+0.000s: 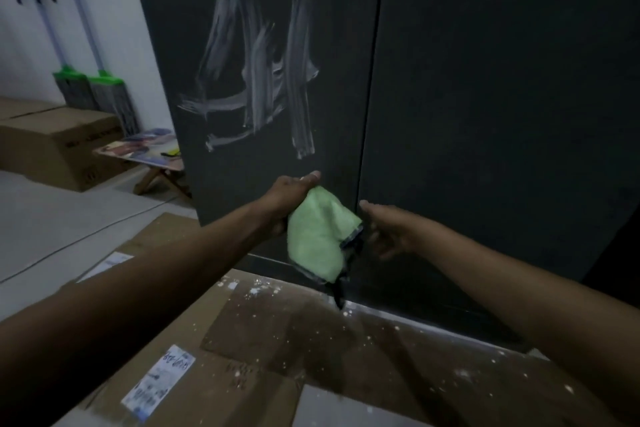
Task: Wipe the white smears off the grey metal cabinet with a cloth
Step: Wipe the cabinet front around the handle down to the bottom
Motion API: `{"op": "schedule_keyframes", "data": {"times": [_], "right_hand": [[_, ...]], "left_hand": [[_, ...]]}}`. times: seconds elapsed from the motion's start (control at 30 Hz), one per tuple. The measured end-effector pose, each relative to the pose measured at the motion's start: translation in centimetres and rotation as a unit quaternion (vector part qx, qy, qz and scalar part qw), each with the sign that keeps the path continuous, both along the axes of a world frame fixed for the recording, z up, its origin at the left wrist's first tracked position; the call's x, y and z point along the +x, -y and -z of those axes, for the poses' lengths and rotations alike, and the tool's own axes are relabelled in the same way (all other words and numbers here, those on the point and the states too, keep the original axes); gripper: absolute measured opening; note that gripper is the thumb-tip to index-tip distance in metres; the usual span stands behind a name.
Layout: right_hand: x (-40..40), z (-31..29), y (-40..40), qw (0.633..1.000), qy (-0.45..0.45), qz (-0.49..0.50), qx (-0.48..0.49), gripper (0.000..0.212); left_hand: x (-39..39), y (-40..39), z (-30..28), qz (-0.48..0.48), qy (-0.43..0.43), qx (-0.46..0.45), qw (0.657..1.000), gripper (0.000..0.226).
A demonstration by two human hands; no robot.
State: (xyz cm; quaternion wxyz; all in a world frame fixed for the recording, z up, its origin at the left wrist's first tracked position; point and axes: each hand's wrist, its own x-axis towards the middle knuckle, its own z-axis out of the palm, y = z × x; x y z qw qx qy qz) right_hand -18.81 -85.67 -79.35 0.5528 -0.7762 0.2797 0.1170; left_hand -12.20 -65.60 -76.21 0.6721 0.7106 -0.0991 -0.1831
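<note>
The grey metal cabinet (pixel 485 97) fills the upper right of the view, with two doors and a seam between them. White smears (pixel 263 73) streak the left door in long vertical and short sideways strokes. A light green cloth (pixel 317 236) with a dark edge hangs low in front of the left door, below the smears. My left hand (pixel 291 194) grips its upper left part. My right hand (pixel 388 229) pinches its right edge, with the thumb pointing at the door seam.
Flattened cardboard (pixel 277 340) speckled with white flecks covers the floor before the cabinet. A large box (pixel 59 146) and a small low wooden table (pixel 145 149) stand at the left. Two green-headed mops (pixel 104 90) lean on the white wall.
</note>
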Motion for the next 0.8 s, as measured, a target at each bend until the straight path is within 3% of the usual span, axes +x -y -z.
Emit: {"op": "schedule_keyframes", "data": {"times": [0.1, 0.2, 0.27, 0.47, 0.7, 0.8], "right_hand": [[-0.3, -0.5, -0.2, 0.989, -0.040, -0.059, 0.127, 0.095], [-1.0, -1.4, -1.4, 0.953, 0.018, -0.104, 0.284, 0.095], [-1.3, -1.9, -2.9, 0.944, 0.071, -0.086, 0.312, 0.090], [-0.9, -3.0, -6.3, 0.946, 0.185, 0.108, 0.245, 0.040], [0.0, -4.8, -7.9, 0.940, 0.225, 0.179, 0.184, 0.024], [0.6, -5.0, -8.2, 0.952, 0.242, 0.169, 0.082, 0.022]], "left_hand": [[0.5, -1.4, -1.1, -0.045, -0.001, -0.049, 0.998, 0.047], [0.7, -2.0, -1.1, -0.060, -0.008, -0.066, 0.996, 0.052], [0.7, -2.1, -1.0, -0.052, -0.006, -0.074, 0.996, 0.051], [1.4, -2.5, -1.7, 0.013, 0.020, -0.081, 0.996, 0.039], [3.1, -4.4, -1.5, 0.074, 0.095, -0.064, 0.991, 0.021], [4.0, -5.0, -1.0, 0.059, 0.165, -0.002, 0.985, 0.033]]}}
